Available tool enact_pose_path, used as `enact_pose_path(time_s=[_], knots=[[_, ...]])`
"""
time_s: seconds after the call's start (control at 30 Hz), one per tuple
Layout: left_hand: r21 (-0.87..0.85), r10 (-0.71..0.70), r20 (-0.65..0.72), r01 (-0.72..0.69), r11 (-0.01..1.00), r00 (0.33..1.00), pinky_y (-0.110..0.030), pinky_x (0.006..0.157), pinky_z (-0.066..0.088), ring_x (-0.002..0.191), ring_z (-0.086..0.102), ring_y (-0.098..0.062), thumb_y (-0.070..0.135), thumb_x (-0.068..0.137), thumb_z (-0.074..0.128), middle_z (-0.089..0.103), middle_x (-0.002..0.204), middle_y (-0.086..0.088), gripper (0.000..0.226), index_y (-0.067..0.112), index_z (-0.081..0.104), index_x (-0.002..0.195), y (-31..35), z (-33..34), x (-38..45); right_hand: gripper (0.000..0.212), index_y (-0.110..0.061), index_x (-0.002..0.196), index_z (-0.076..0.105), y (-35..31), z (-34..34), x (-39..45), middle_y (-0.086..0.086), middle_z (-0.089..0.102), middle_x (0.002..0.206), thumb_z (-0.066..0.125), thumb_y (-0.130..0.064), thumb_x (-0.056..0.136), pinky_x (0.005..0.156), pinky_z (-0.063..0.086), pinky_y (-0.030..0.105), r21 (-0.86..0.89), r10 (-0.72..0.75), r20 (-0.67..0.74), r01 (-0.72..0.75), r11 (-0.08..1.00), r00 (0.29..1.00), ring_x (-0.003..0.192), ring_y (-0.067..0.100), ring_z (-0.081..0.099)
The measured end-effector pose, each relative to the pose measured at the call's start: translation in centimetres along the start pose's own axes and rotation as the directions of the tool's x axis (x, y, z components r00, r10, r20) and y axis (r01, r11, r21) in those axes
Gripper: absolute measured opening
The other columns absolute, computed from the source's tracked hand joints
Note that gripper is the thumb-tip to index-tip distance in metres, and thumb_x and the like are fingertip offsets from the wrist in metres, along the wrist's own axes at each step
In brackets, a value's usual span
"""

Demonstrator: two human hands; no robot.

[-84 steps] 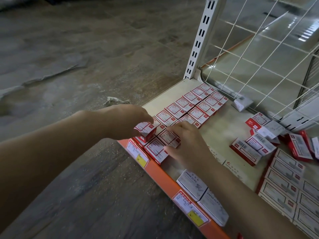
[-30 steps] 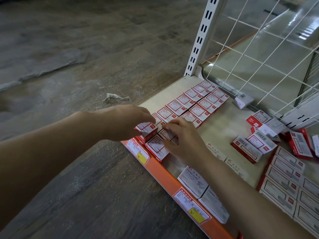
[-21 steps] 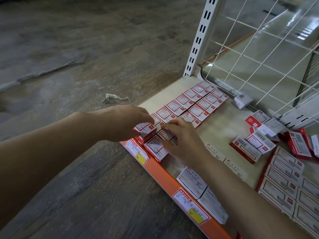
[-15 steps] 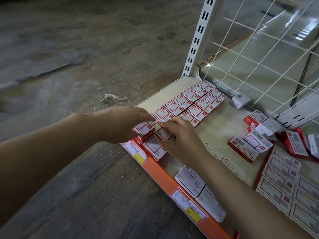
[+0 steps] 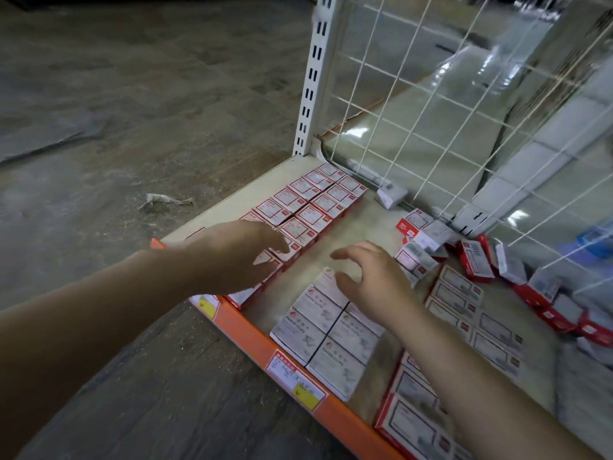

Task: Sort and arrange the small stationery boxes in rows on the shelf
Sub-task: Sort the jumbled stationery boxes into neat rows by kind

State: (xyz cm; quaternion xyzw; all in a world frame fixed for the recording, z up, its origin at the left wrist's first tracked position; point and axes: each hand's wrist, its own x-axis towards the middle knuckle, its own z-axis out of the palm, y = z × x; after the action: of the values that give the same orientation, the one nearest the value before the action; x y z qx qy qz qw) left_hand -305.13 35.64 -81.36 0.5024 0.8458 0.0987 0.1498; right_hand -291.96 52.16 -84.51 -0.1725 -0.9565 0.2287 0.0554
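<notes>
Two rows of small red-and-white boxes [image 5: 308, 207] run from the shelf's front edge to the back left corner. My left hand [image 5: 232, 257] lies over the near end of these rows, fingers extended and touching the boxes there. My right hand [image 5: 371, 277] hovers with fingers spread and loosely bent above the bare shelf and the white paper-clip boxes [image 5: 325, 330], holding nothing. A loose heap of red-and-white boxes [image 5: 481, 260] lies at the back right.
The cream shelf board [image 5: 358, 224] has an orange front rail [image 5: 252, 336] with price labels [image 5: 295, 376]. A white slotted upright [image 5: 315, 74] and wire grid [image 5: 447, 104] close the back. More flat boxes [image 5: 464, 313] lie in rows at right. Grey floor lies to the left.
My right hand has lifted off the front boxes and moved right, over the paper-clip boxes. My left hand has let go of the box it held. The view shifted right.
</notes>
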Motion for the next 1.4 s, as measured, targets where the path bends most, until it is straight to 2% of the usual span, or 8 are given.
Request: enact_pose_path(time_s=[0.27, 0.43, 0.53, 0.8, 0.9, 1.2, 1.3, 1.4], knots=[[-0.058, 0.024, 0.014, -0.024, 0.998, 1.0, -0.023, 0.095, 0.04, 0.118, 0.048, -0.008, 0.028, 0.094, 0.047, 0.051, 0.13, 0.01, 0.031, 0.03, 0.05, 0.126, 6.3, 3.3, 2.1, 0.03, -0.016, 0.117, 0.061, 4.1, -2.3, -3.9, -0.004, 0.055, 0.116, 0.057, -0.015, 0.088, 0.084, 0.035, 0.017, -0.01, 0.169, -0.009, -0.169, 0.986, 0.986, 0.109, 0.011, 0.051], [-0.051, -0.008, -0.037, 0.006, 0.999, 0.999, -0.031, 0.095, 0.044, 0.113, 0.049, -0.013, 0.031, 0.095, 0.043, 0.053, 0.124, 0.006, 0.031, 0.025, 0.053, 0.124, 9.6, 5.3, 3.5, 0.027, -0.015, 0.116, 0.062, 6.0, -3.0, -5.2, -0.001, 0.058, 0.109, 0.056, -0.015, 0.089, 0.081, 0.045, 0.023, 0.045, 0.322, -0.113, -0.319, 0.947, 0.94, 0.098, 0.013, 0.056], [0.021, -0.036, -0.049, 0.037, 0.999, 0.998, -0.033, 0.089, 0.047, 0.107, 0.05, -0.015, 0.032, 0.096, 0.04, 0.053, 0.118, 0.003, 0.032, 0.021, 0.056, 0.121, 10.1, 6.3, 4.3, 0.022, -0.018, 0.111, 0.062, 7.1, -3.6, -5.0, -0.006, 0.057, 0.105, 0.057, -0.016, 0.09, 0.075, 0.04, 0.02, 0.046, 0.351, -0.208, -0.349, 0.936, 0.913, 0.095, 0.01, 0.054], [0.028, -0.043, -0.082, 0.046, 0.999, 0.996, -0.031, 0.084, 0.047, 0.097, 0.05, -0.013, 0.033, 0.097, 0.037, 0.055, 0.108, 0.005, 0.031, 0.02, 0.06, 0.113, 9.9, 7.4, 4.7, 0.032, -0.013, 0.122, 0.054, 9.3, -3.1, -2.4, 0.006, 0.053, 0.124, 0.056, -0.022, 0.092, 0.079, 0.039, 0.027, 0.028, 0.5, -0.234, -0.508, 0.861, 0.834, 0.108, 0.02, 0.053], [0.027, -0.044, -0.084, 0.047, 0.999, 0.995, -0.032, 0.084, 0.048, 0.097, 0.05, -0.013, 0.033, 0.097, 0.036, 0.055, 0.108, 0.005, 0.032, 0.02, 0.06, 0.114, 9.8, 7.4, 4.6, 0.026, -0.013, 0.115, 0.057, 9.8, -2.6, -1.7, 0.005, 0.058, 0.118, 0.056, -0.022, 0.092, 0.071, 0.037, 0.026, 0.074, 0.522, -0.248, -0.521, 0.85, 0.816, 0.1, 0.02, 0.056], [-0.208, -0.11, -0.152, 0.077, 0.975, 0.982, -0.028, 0.091, 0.045, 0.112, 0.049, -0.013, 0.03, 0.096, 0.043, 0.051, 0.126, 0.008, 0.035, 0.025, 0.049, 0.13, 10.4, 6.9, 3.9, 0.025, -0.007, 0.114, 0.058, 9.1, -3.6, -1.7, 0.006, 0.063, 0.113, 0.054, -0.02, 0.093, 0.075, 0.042, 0.024, 0.267, 0.507, -0.34, -0.436, 0.86, 0.792, 0.1, 0.018, 0.058], [-0.284, -0.144, -0.18, 0.089, 0.955, 0.973, -0.022, 0.086, 0.042, 0.111, 0.051, -0.012, 0.03, 0.096, 0.044, 0.053, 0.125, 0.007, 0.035, 0.023, 0.05, 0.13, 10.8, 6.9, 3.8, 0.034, -0.009, 0.123, 0.058, 8.5, -4.7, -2.6, 0.002, 0.063, 0.116, 0.054, -0.025, 0.093, 0.08, 0.046, 0.021, 0.345, 0.508, -0.29, -0.406, 0.846, 0.811, 0.104, 0.014, 0.058], [-0.331, -0.162, -0.205, 0.087, 0.94, 0.965, -0.02, 0.086, 0.04, 0.112, 0.051, -0.011, 0.031, 0.096, 0.042, 0.054, 0.125, 0.006, 0.038, 0.022, 0.046, 0.134, 11.2, 6.6, 3.7, 0.028, -0.016, 0.117, 0.063, 7.8, -5.4, -4.2, -0.004, 0.066, 0.105, 0.053, -0.026, 0.092, 0.07, 0.045, 0.013, 0.388, 0.462, -0.178, -0.37, 0.844, 0.869, 0.092, 0.006, 0.06]])
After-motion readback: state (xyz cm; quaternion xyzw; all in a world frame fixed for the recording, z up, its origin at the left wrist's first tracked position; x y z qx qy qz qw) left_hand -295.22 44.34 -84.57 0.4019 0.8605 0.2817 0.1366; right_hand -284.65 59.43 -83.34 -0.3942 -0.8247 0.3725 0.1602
